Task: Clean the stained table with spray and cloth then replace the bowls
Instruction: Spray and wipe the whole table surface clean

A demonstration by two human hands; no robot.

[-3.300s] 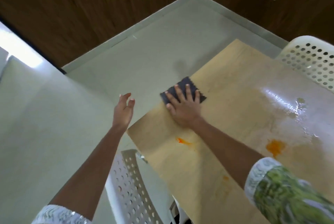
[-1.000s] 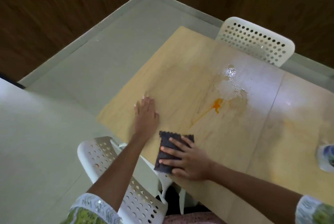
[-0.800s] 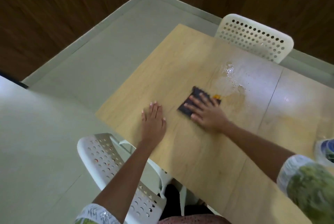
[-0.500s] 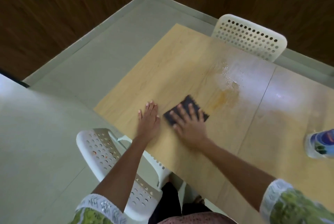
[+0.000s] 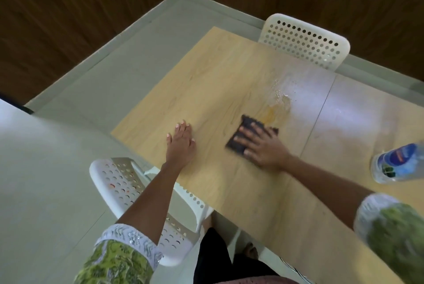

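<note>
The counter (image 5: 220, 82) is carrying a faint orange stain (image 5: 271, 114) near its middle, with a wet, glistening patch of spray droplets (image 5: 278, 91) lying just beyond it. The cloth (image 5: 243, 137), dark and roughly square, is lying flat on the counter just on the near side of the stain, its far corner almost touching the orange smear. The right hand (image 5: 261, 146) is pressing down on the cloth with its fingers spread and straight, so this grip is flat and open on the fabric, not curled round it. The left hand (image 5: 181, 143) is resting palm-down on the bare counter near the left edge, fingers straight and holding nothing, apparently bracing the body. The spray bottle (image 5: 399, 162) is standing on the counter to the right, well apart from both hands. No bowls are showing anywhere in view. By my judgement the wiping step is in hand: the spray looks already applied, and the stain is thinning but not gone. The next move is calling for the right hand to be pushing the cloth forward over the orange mark and on through the wet patch, keeping even pressure so the cloth is not bunching or sliding out from under the fingers. Only once the surface is looking clean would the bowls be coming back.
</note>
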